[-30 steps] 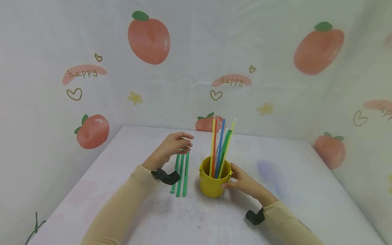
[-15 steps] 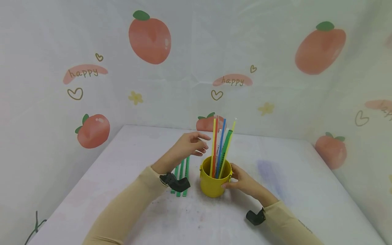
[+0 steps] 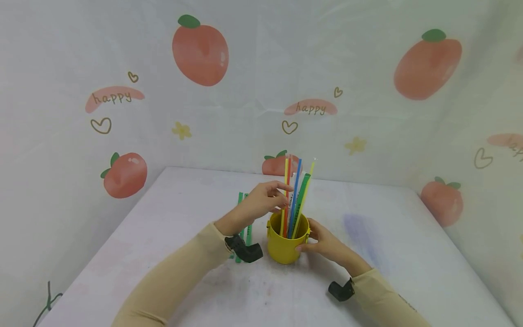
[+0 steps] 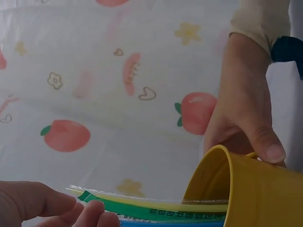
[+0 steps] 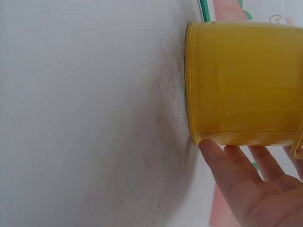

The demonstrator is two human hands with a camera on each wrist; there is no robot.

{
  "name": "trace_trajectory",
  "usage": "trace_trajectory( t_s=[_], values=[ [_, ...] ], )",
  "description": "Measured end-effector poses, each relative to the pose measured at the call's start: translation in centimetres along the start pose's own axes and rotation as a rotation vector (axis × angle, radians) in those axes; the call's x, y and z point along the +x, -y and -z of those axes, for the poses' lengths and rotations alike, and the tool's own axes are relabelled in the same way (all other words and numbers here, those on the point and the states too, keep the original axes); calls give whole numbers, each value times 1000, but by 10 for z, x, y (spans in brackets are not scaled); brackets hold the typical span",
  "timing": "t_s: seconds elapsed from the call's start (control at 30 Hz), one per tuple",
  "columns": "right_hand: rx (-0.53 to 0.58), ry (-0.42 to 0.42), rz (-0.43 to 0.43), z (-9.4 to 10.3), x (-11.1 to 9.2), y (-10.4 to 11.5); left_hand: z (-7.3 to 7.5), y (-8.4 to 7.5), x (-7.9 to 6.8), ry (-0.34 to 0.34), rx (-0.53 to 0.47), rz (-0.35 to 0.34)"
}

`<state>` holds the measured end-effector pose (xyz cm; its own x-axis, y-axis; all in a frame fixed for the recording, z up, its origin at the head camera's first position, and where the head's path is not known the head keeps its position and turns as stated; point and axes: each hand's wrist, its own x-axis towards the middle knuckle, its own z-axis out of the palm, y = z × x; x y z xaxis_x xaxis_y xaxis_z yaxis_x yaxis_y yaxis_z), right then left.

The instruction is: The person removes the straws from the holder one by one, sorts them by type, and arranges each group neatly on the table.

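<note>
While the right hand (image 3: 324,244) held the yellow bucket (image 3: 282,250) by its side between thumb and fingers, probably for steadiness, the left hand (image 3: 261,202) had loosely bent fingers at the straws (image 3: 302,195) standing inside; whether it pinched any, I could not tell.

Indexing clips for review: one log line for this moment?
left hand: at coloured strips in yellow bucket, contact unclear | right hand: holding yellow bucket | loose green strips: on table, partly hidden
</note>
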<state>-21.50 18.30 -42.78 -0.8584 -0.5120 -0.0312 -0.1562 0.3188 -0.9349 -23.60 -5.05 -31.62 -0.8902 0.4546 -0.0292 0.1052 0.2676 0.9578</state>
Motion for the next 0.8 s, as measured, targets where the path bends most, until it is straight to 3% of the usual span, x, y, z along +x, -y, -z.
trace_trajectory(
  t_s=[0.33,0.8],
  values=[
    [-2,-1,5,0,0,0,-11,6,7,12,33,7],
    [-9,3,-5,1,0,1,-15,12,16,44,46,18]
  ],
)
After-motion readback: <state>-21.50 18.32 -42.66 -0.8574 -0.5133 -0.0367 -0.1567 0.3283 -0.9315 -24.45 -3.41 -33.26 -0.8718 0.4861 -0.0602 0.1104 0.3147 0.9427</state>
